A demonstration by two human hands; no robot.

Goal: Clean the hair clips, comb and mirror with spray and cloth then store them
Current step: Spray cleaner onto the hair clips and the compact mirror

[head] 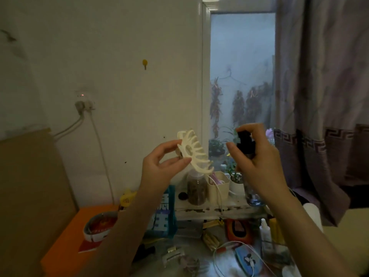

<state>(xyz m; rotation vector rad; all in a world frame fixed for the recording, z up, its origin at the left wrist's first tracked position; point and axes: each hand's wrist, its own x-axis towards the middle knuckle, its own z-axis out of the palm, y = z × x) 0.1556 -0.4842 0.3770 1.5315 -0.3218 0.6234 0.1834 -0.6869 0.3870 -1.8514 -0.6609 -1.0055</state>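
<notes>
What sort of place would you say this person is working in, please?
Probably a bedroom or living corner of a home: a cluttered dressing table with toiletries beside a curtained window, a wall socket, and potted plants on the sill.

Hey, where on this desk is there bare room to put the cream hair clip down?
The orange box is mostly bare left of the red and white bowl. The grey tabletop in front is crowded with clips, clothespins and a white cable; the shelf behind is full of jars.
</notes>
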